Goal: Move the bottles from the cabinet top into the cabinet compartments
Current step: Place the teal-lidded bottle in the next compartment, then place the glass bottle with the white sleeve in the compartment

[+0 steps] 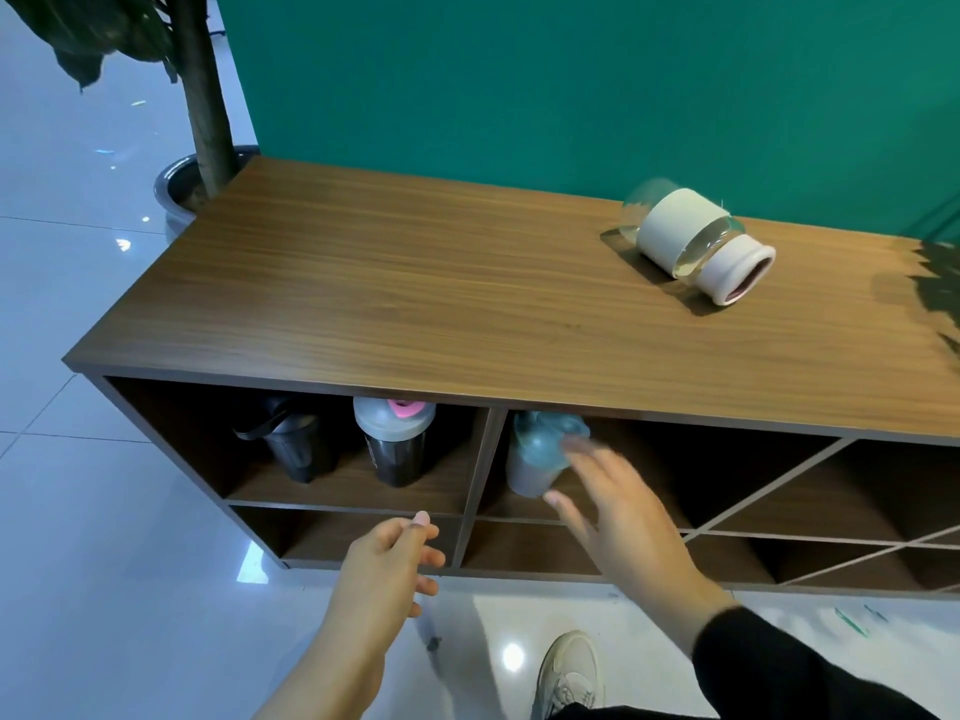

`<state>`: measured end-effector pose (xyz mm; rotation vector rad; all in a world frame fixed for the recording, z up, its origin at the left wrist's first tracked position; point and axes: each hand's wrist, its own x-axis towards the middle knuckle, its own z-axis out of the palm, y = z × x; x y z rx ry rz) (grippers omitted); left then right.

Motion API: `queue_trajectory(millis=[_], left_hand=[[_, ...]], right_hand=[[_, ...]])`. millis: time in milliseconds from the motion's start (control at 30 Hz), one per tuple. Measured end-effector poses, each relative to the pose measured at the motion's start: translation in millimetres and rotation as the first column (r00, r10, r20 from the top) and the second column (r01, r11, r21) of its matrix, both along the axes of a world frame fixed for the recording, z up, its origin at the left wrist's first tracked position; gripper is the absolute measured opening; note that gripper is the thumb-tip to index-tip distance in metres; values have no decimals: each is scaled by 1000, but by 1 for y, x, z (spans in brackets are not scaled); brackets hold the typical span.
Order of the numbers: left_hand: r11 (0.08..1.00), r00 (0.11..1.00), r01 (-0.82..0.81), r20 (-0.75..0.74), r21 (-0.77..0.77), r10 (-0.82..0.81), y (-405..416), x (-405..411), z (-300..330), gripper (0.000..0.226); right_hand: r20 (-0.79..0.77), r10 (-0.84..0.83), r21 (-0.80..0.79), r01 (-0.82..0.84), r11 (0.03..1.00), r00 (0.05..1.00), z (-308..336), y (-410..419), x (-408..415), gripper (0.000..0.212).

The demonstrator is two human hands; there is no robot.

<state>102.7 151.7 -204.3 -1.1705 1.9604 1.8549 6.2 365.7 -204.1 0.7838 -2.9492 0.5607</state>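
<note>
- right hand (pixel 618 506) open, fingers spread, just beside blue-lid bottle (pixel 537 454), blurred so contact unclear
- that bottle upright in upper middle compartment, at its left edge
- left hand (pixel 387 561) loosely curled, holding nothing, in front of lower shelf
- black bottle (pixel 291 444) and grey-lid bottle (pixel 395 439) upright in upper left compartment
- glass bottle (pixel 696 246) with white sleeve lies on its side on cabinet top (pixel 415 283), right part, near green wall (pixel 519 85)
</note>
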Motion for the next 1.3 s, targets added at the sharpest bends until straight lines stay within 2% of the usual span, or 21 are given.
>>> queue_trajectory(millis=[67, 133, 200, 267, 300, 367, 433, 467, 533, 633, 700, 800, 867, 933, 1067, 1133, 1233, 1267, 1300], left_hand=[[1000, 1000, 8, -1, -1, -8, -1, -1, 0, 26], [1000, 1000, 14, -3, 2, -14, 0, -2, 1, 26], [1000, 1000, 8, -12, 16, -7, 0, -3, 1, 27], [1000, 1000, 3, -12, 24, -2, 0, -2, 1, 27], [1000, 1000, 0, -10, 26, 0, 0, -1, 1, 27], [1000, 1000, -3, -9, 28, 3, 0, -1, 1, 26], [1000, 1000, -5, -11, 21, 5, 1, -3, 3, 25], [1000, 1000, -5, -14, 16, 6, 1, -4, 4, 25], [1000, 1000, 0, -22, 10, 0, 1, -6, 6, 25], [1000, 999, -1, -39, 9, 2, 0, -7, 6, 25], [1000, 999, 6, -44, 11, -5, 0, -7, 5, 26], [1000, 999, 13, -40, 11, -12, 1, -7, 7, 26], [1000, 999, 16, -43, 6, -16, 2, -6, 8, 26], [1000, 998, 14, -54, -8, -15, 3, -4, 9, 27], [999, 993, 36, -112, -35, -40, 9, 3, 18, 29], [994, 983, 68, -164, -87, -82, 16, 8, 24, 29], [979, 930, 166, -311, -115, -194, 33, 16, 35, 15], [966, 895, 229, -364, -119, -257, 40, 19, 37, 18], [929, 842, 332, -393, -165, -370, 47, 22, 38, 40]], right_hand=[[-124, 203, -72, -213, 974, 971, 20, 10, 21, 30], [-247, 246, -168, -292, 942, 937, 52, 15, 31, 33], [-320, 145, -333, -254, 908, 936, 90, 18, 22, 25], [-356, -77, -442, -95, 892, 931, 119, 23, -12, 11], [-310, -223, -495, 43, 868, 924, 128, 27, -35, 23], [-87, -460, -589, 327, 739, 884, 140, 39, -88, 60], [140, -553, -603, 514, 610, 821, 148, 50, -131, 95], [217, -553, -583, 561, 588, 805, 149, 55, -149, 104], [294, -528, -494, 600, 630, 797, 148, 57, -170, 104], [278, -517, -431, 586, 686, 810, 139, 54, -182, 78], [233, -538, -476, 577, 664, 810, 133, 53, -185, 65], [127, -546, -590, 506, 629, 828, 130, 53, -177, 67], [63, -527, -693, 418, 588, 847, 135, 53, -158, 65], [-12, -490, -745, 320, 586, 871, 144, 56, -128, 60], [-129, -317, -682, 148, 716, 939, 171, 68, -38, 59], [-105, -209, -658, 90, 748, 972, 173, 77, 6, 68], [8, -17, -665, 18, 747, 1000, 152, 87, 54, 66], [34, 13, -633, 12, 774, 999, 141, 89, 64, 65], [42, 17, -567, 10, 824, 999, 130, 91, 71, 66]])
